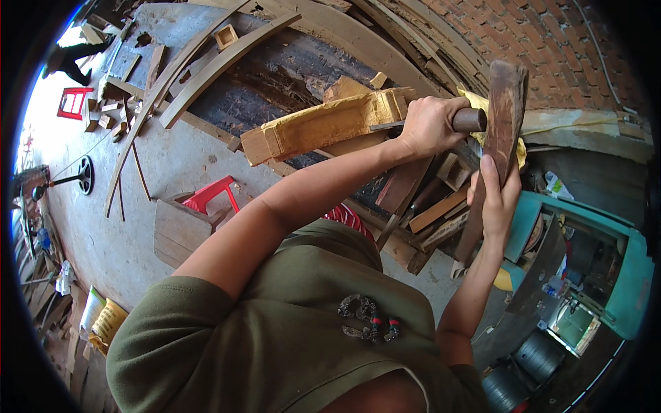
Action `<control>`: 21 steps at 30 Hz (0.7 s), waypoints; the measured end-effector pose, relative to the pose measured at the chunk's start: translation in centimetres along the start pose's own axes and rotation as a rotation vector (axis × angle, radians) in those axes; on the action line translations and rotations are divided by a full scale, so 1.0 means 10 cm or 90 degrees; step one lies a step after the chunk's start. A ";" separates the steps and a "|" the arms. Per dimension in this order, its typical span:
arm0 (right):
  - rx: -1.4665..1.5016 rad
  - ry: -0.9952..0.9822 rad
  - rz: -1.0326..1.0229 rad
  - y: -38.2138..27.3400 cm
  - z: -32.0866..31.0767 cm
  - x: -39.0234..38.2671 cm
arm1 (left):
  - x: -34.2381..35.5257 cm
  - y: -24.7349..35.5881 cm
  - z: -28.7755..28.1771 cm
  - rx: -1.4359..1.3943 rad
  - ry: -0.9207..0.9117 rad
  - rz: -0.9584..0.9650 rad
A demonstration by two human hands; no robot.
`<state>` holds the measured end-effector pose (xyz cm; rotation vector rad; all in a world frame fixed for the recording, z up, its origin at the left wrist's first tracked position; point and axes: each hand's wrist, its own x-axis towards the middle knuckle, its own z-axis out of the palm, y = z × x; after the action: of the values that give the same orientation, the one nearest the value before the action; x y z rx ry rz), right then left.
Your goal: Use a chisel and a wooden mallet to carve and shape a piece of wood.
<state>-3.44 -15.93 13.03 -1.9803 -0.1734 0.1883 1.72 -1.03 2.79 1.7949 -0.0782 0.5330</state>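
My left hand (432, 125) is closed round a chisel, whose dark round handle end (471, 120) sticks out past the fist. Its flat metal blade (385, 126) points left, against or just in front of a yellow hollowed wooden block (323, 127); contact cannot be made out. In my right hand (499, 196) a long dark wooden mallet (506, 110) is gripped, thumb laid along it. The mallet's broad upper part stands just right of the chisel handle. Behind both hands shows a crumpled yellow sheet (521, 153), partly hidden.
A dark, rough slab (255, 89) lies beyond the block, with long curved boards (227, 69) across it. Wood offcuts (441, 213) pile up below my hands. A red plastic stool (210, 196) stands left, a teal cabinet (630, 275) right, and a brick wall (530, 41) at far right.
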 end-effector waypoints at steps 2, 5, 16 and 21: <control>0.037 0.022 -0.043 -0.10 -0.02 -0.02 | 0.03 -0.06 0.01 -0.018 0.013 -0.004; 0.109 0.136 -0.126 -0.25 -0.04 -0.04 | 0.03 -0.03 -0.02 -0.023 0.014 -0.015; 0.009 -0.002 -0.036 0.09 0.09 -0.09 | 0.05 -0.02 -0.19 -0.065 0.005 0.021; 0.109 0.017 -0.055 0.13 0.17 -0.14 | 0.07 -0.07 -0.27 -0.115 0.027 -0.008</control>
<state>-5.09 -15.18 11.26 -1.8002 -0.2175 0.1176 1.72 1.88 2.96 1.6072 -0.0827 0.5373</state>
